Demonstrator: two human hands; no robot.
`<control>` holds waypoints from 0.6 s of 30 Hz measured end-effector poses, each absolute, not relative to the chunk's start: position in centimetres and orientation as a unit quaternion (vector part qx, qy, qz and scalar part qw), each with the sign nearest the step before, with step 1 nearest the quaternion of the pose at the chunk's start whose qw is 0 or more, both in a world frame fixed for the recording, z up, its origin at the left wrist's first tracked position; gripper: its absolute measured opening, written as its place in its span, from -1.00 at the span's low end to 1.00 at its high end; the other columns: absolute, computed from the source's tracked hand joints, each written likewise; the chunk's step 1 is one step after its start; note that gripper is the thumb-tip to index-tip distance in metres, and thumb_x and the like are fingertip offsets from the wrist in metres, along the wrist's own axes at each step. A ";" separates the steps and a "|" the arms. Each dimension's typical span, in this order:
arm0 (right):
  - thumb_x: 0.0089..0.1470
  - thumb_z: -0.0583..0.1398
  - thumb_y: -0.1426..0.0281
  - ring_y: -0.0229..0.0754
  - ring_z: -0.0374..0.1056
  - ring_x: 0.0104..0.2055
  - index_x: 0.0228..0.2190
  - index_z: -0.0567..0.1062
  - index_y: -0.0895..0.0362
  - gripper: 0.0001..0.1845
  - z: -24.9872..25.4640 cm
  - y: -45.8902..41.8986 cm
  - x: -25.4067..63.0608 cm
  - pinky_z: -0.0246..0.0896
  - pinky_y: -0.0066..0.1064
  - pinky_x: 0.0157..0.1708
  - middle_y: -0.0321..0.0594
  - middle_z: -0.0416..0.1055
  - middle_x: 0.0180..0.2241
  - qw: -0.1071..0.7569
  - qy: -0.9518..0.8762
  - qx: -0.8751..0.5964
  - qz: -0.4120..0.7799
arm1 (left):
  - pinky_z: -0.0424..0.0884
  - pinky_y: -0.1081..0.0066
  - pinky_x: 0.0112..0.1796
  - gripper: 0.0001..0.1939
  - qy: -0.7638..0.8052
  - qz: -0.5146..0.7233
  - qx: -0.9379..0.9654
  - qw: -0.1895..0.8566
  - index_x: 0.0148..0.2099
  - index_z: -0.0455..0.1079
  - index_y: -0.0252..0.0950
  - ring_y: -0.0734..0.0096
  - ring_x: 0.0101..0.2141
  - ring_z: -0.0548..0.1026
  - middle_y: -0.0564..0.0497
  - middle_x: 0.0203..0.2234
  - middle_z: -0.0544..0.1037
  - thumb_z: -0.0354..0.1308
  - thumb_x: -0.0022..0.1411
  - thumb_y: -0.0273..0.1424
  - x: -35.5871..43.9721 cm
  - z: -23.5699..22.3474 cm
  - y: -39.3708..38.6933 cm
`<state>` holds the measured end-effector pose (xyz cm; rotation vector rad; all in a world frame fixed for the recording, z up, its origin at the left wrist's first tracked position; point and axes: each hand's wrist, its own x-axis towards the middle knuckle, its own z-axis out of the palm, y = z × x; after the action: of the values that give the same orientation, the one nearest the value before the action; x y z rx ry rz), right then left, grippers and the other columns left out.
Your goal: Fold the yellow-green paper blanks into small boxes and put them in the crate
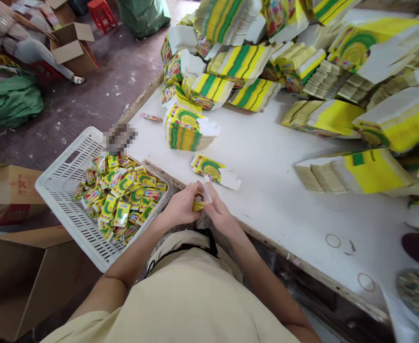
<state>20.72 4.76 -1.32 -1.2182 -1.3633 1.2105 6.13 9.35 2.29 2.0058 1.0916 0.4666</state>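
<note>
Just over the front edge of the table, my left hand point(183, 206) is closed around a small yellow-and-green carton point(198, 205). An opening in the carton faces me, with something dark and curved showing at it that I cannot make out. My right hand point(216, 209) pinches the carton's pale end from the other side. Right beyond my fingers lies a flattened carton point(211, 167) with white flaps. Farther back stands a stack of flat cartons point(186, 131), and a small wrapped packet point(151, 117) is to its left.
A white plastic basket point(71, 190) full of small yellow packets stands on my left. Bundled carton stacks point(245, 62) cover the back and right of the white table point(266, 152). Rubber bands point(333, 240) lie at right. Cardboard boxes point(26, 276) and a seated person point(34, 45) are at left.
</note>
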 end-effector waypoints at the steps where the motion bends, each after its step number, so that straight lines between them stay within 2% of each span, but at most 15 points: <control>1: 0.25 0.08 0.14 0.03 0.02 0.35 0.30 0.11 0.09 -0.33 -1.1 4.6 20.5 0.08 -0.02 0.27 0.01 0.17 0.28 0.437 -0.594 -0.497 0.457 | 0.40 0.26 -0.21 -0.62 0.425 0.187 0.790 0.400 -0.15 0.36 -0.18 0.13 -0.25 0.47 -0.03 -0.29 0.47 0.23 -0.09 -0.51 6.2 1.9 9.4; 3: 0.25 0.09 0.27 0.04 -0.12 0.40 0.32 0.05 0.12 -0.32 -0.9 4.7 20.1 0.01 -0.01 0.30 0.04 -0.01 0.35 0.412 -0.646 -0.495 0.408 | 0.40 0.24 -0.16 -0.64 0.425 0.214 0.777 0.412 -0.18 0.39 -0.19 0.13 -0.23 0.46 -0.04 -0.32 0.46 0.21 -0.10 -0.55 6.3 1.2 9.4; 4: 0.26 0.07 0.33 0.03 -0.10 0.40 0.32 0.06 0.12 -0.35 -1.0 4.8 20.0 0.02 -0.02 0.30 0.03 -0.02 0.35 0.411 -0.658 -0.496 0.390 | 0.39 0.22 -0.12 -0.58 0.433 0.237 0.765 0.415 -0.12 0.38 -0.21 0.14 -0.21 0.46 -0.06 -0.25 0.46 0.22 -0.10 -0.55 6.3 1.0 9.3; 7: 0.25 0.00 0.45 0.00 0.12 0.31 0.27 0.20 0.08 -0.44 -1.7 5.4 20.6 0.08 -0.05 0.28 -0.02 0.18 0.27 0.436 -0.648 -0.508 0.362 | 0.31 0.11 0.01 -0.18 0.509 0.317 0.713 0.363 0.15 0.20 -0.28 0.08 -0.05 0.40 -0.21 0.04 0.35 0.39 -0.19 -0.44 6.2 1.0 9.2; 8: 0.25 -0.01 0.45 0.00 0.16 0.29 0.25 0.23 0.08 -0.45 -2.0 5.6 21.0 0.09 -0.04 0.27 -0.04 0.23 0.25 0.451 -0.628 -0.527 0.351 | 0.29 0.08 0.04 -0.07 0.541 0.333 0.693 0.341 0.19 0.15 -0.30 0.06 -0.02 0.38 -0.24 0.07 0.32 0.45 -0.26 -0.38 6.0 1.1 9.2; 9: 0.26 0.00 0.43 0.00 0.17 0.28 0.26 0.23 0.07 -0.45 -2.2 5.7 21.4 0.09 -0.04 0.27 -0.06 0.25 0.24 0.464 -0.608 -0.548 0.339 | 0.29 0.07 0.04 -0.03 0.571 0.337 0.669 0.334 0.18 0.16 -0.31 0.06 -0.03 0.39 -0.24 0.05 0.33 0.48 -0.30 -0.33 5.7 1.3 9.2; 11: 0.28 0.01 0.37 0.01 0.11 0.32 0.29 0.14 0.07 -0.43 -2.4 5.9 22.1 0.06 -0.02 0.28 -0.06 0.19 0.27 0.473 -0.592 -0.570 0.317 | 0.35 0.14 -0.06 -0.21 0.604 0.330 0.613 0.388 0.07 0.25 -0.30 0.17 -0.15 0.45 -0.14 -0.10 0.44 0.47 -0.21 -0.26 5.0 1.5 9.3; 14: 0.29 0.04 0.29 0.04 -0.10 0.40 0.33 0.03 0.08 -0.37 -2.0 5.8 22.3 0.01 0.02 0.30 -0.01 -0.08 0.37 0.443 -0.657 -0.527 0.307 | 0.41 0.32 -0.24 -0.51 0.585 0.367 0.496 0.525 -0.09 0.32 -0.29 0.38 -0.34 0.48 0.00 -0.28 0.50 0.38 -0.04 -0.26 4.3 1.6 9.4; 16: 0.30 0.04 0.30 0.06 -0.15 0.41 0.30 0.10 0.07 -0.42 -1.6 5.6 22.1 0.05 0.03 0.28 0.00 -0.19 0.39 0.418 -0.694 -0.498 0.310 | 0.42 0.40 -0.28 -0.51 0.570 0.434 0.420 0.557 -0.12 0.32 -0.29 0.44 -0.36 0.49 0.03 -0.31 0.51 0.40 -0.08 -0.29 4.1 1.9 9.5; 18: 0.30 0.03 0.33 0.07 -0.10 0.40 0.23 0.25 0.04 -0.52 -1.3 5.5 22.2 0.10 0.04 0.25 -0.01 -0.16 0.39 0.408 -0.702 -0.495 0.309 | 0.42 0.44 -0.30 -0.46 0.560 0.476 0.360 0.575 -0.11 0.33 -0.29 0.48 -0.38 0.50 0.05 -0.34 0.52 0.45 -0.14 -0.32 4.2 2.2 9.6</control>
<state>22.18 5.51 -1.30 -1.2487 -1.7690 0.7798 4.17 9.60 2.25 0.8422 1.3113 1.1151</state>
